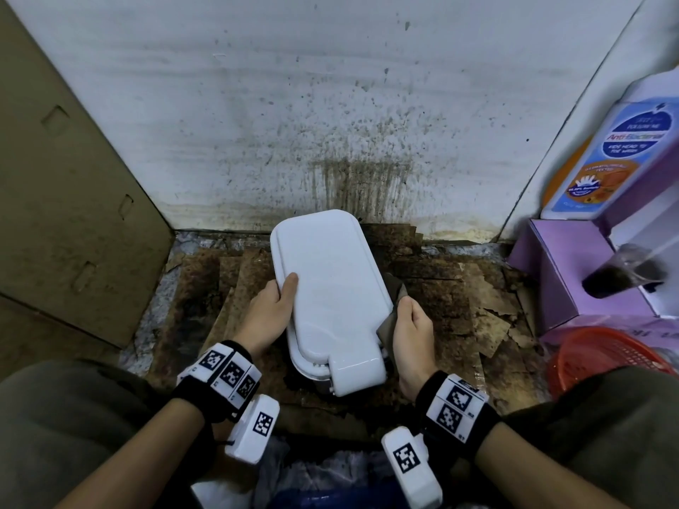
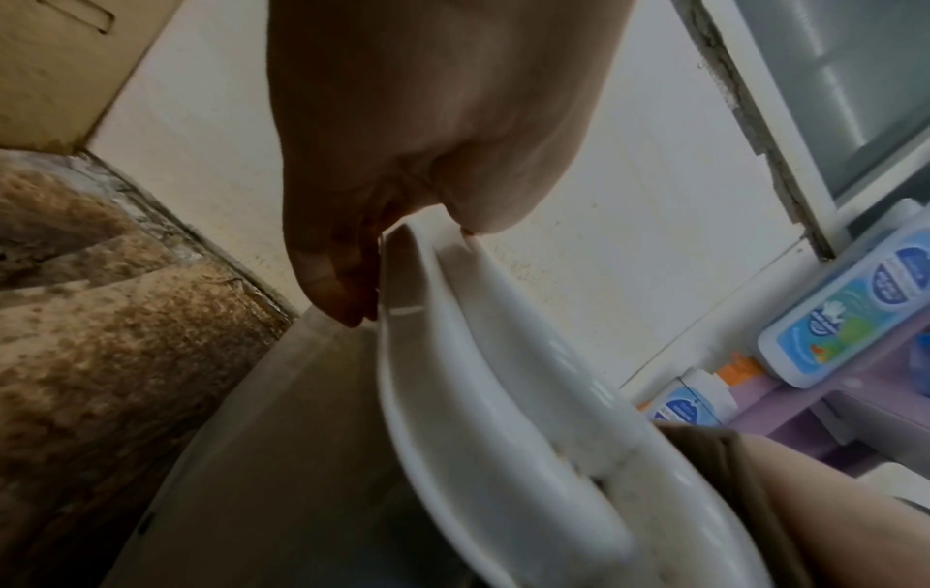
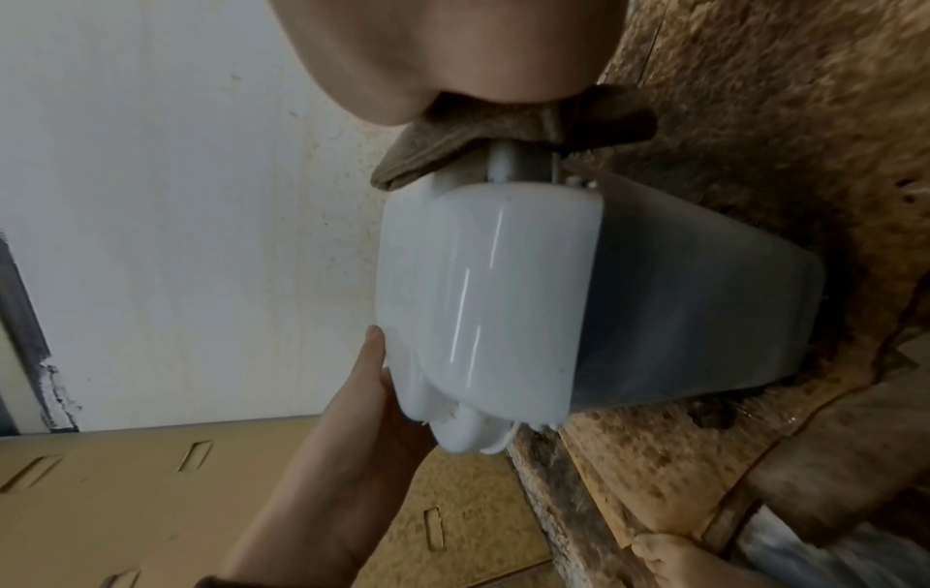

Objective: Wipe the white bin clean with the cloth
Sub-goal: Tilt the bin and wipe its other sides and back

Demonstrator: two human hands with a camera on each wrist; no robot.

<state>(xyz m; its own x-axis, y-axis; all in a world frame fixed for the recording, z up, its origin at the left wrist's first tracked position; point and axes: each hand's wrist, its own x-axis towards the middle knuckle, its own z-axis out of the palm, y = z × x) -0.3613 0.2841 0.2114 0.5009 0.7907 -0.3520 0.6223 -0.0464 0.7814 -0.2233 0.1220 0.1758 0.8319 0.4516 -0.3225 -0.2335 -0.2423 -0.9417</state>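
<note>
The white bin (image 1: 330,288) stands on stained cardboard by the wall, its lid shut, its front handle block toward me. My left hand (image 1: 273,308) grips the lid's left edge, thumb on top, fingers under the rim (image 2: 352,278). My right hand (image 1: 409,326) presses a brown-grey cloth (image 1: 391,314) against the bin's right side. In the right wrist view the cloth (image 3: 483,135) is bunched between my palm and the lid's edge, above the bin (image 3: 503,298). The bin's lid (image 2: 478,378) fills the left wrist view.
A brown cardboard box (image 1: 66,214) leans at the left. The splattered white wall (image 1: 330,104) is close behind. Purple boxes (image 1: 573,270) with a wash bottle (image 1: 617,159) and a red basket (image 1: 602,358) crowd the right. Dirty cardboard sheets (image 1: 459,299) cover the floor.
</note>
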